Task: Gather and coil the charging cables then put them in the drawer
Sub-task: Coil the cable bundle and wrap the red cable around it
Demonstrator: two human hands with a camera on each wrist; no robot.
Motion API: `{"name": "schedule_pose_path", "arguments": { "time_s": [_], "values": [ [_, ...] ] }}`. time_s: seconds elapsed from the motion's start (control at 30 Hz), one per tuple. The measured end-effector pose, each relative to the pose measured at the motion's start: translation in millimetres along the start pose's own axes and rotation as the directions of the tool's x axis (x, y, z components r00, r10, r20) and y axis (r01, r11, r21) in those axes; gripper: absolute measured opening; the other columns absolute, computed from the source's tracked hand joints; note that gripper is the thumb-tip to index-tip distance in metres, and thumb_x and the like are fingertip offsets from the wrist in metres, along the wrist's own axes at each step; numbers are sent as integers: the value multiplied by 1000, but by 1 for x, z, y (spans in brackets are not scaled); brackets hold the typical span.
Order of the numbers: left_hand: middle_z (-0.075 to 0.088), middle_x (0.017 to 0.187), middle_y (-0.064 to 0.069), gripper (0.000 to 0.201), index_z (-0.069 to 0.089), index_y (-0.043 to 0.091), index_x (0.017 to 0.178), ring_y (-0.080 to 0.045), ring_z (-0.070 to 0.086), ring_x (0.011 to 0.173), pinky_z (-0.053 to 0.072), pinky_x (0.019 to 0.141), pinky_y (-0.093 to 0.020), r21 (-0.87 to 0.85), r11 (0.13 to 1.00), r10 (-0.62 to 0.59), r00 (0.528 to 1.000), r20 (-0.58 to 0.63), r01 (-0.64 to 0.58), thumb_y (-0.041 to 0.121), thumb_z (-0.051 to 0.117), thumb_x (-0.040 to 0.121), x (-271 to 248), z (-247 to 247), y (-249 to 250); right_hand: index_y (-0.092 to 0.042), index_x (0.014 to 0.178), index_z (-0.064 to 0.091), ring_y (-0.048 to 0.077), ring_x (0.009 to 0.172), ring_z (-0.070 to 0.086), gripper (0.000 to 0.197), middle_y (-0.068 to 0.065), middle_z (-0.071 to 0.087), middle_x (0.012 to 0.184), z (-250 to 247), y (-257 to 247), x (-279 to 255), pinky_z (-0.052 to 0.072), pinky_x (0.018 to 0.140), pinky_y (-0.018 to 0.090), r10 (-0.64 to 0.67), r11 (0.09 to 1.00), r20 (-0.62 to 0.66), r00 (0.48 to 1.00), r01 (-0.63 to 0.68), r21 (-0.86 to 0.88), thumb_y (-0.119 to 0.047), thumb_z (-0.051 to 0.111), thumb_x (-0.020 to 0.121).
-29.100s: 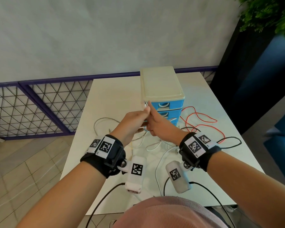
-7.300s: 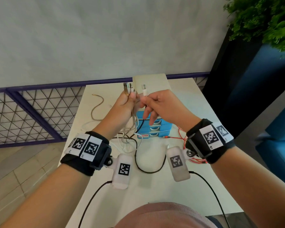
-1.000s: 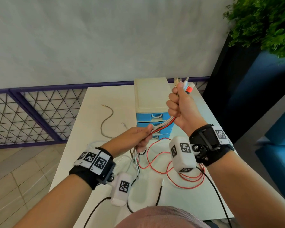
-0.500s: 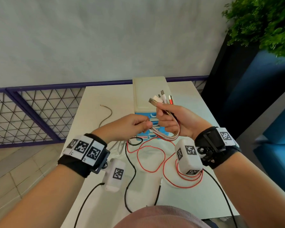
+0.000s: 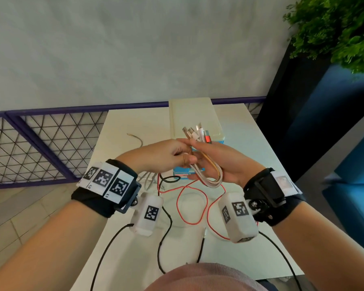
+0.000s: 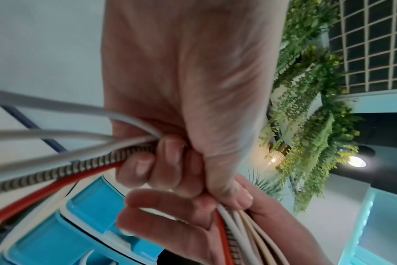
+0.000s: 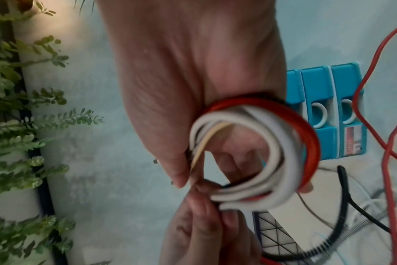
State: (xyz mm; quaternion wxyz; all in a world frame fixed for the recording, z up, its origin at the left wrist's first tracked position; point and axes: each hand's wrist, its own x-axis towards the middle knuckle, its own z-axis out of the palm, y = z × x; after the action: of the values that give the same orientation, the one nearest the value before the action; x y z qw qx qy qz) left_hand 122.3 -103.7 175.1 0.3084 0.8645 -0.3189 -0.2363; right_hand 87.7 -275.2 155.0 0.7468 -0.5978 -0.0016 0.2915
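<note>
A bundle of charging cables (image 5: 210,175), white, red, beige and braided, is bent into a loop across my right hand (image 5: 219,156), which grips it palm up. Their plug ends (image 5: 195,133) stick out past the fingers. My left hand (image 5: 177,156) pinches the same bundle right against the right hand. The right wrist view has the cable loop (image 7: 283,143) curled round the right hand's fingers. In the left wrist view the trailing cables (image 6: 79,157) run out left from my left hand's fingers (image 6: 165,157). Behind the hands stands the drawer unit (image 5: 193,116), its blue drawers (image 7: 324,114) shut.
Loose lengths hang to the white table (image 5: 250,148): a red cable (image 5: 189,204) in wide curves, a black cable (image 5: 166,223) and a thin beige cable end (image 5: 135,137) at the back left. A purple mesh fence (image 5: 40,148) stands left and a green plant (image 5: 334,28) at right.
My right hand came down from its raised position with the plug ends. My left hand has moved up against it, folding the bundle into a tighter loop in the right palm.
</note>
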Motion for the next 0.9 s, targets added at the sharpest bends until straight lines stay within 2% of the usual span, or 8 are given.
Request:
{"name": "schedule_pose_path", "arguments": {
  "time_s": [0.1,0.23,0.4,0.5,0.57,0.7,0.8,0.9],
  "values": [
    [62,91,14,6,62,36,84,5,57,80,40,68,-10,62,998,-3,998,-66,7,35,61,89,1,0,-1,-19,117,60,33,110,65,30,17,66,115,7,7,-1,48,98,49,11,1000,16,1000,-10,-5,-38,42,101],
    [56,74,18,13,61,31,80,11,53,64,36,54,-6,128,991,-12,977,-211,40,39,71,80,3,8,-1,-7,128,48,30,86,74,38,40,45,131,9,9,-3,61,75,40,20,1000,34,999,-20,3,-35,40,103],
    [61,86,3,49,53,23,96,-11,59,66,50,58,-26,-17,984,-171,936,-307,175,50,79,65,5,13,-4,-11,76,45,7,39,40,36,26,70,97,2,6,-5,40,42,18,41,994,59,997,-34,-107,-36,40,103],
    [54,66,3,29,56,25,93,-10,51,50,51,56,-28,-173,969,-201,971,-128,177,50,66,80,1,8,-9,-22,110,59,4,38,31,21,8,62,75,-7,5,-4,33,39,16,-4,995,18,1000,6,-96,-31,41,103],
    [37,51,6,40,55,16,80,-9,35,43,43,56,-25,-374,901,-226,974,32,222,54,48,89,-5,5,-18,-35,136,48,4,40,29,33,4,55,70,-14,5,-4,32,39,16,-41,995,1,999,41,-87,-29,40,104],
    [22,51,6,53,48,16,68,-9,18,42,32,55,-24,-635,719,-256,957,136,283,58,30,94,-10,5,-31,-27,139,44,6,41,31,36,3,53,68,-13,7,-2,33,42,18,-55,993,-2,999,54,-106,-27,41,103],
    [25,51,7,43,46,15,70,-8,19,42,27,49,-20,-699,686,-225,972,61,202,47,36,97,-9,4,-33,-14,137,39,8,44,36,36,6,63,76,-6,8,0,36,45,20,-84,986,-19,996,80,-147,-25,42,103],
    [27,51,7,39,47,13,73,-7,22,43,25,50,-19,-721,670,-199,979,53,175,40,36,99,-11,4,-35,-18,140,26,10,46,40,41,9,70,89,-4,9,1,39,48,23,-103,974,-49,993,90,-209,-21,44,103]
  ]
}}
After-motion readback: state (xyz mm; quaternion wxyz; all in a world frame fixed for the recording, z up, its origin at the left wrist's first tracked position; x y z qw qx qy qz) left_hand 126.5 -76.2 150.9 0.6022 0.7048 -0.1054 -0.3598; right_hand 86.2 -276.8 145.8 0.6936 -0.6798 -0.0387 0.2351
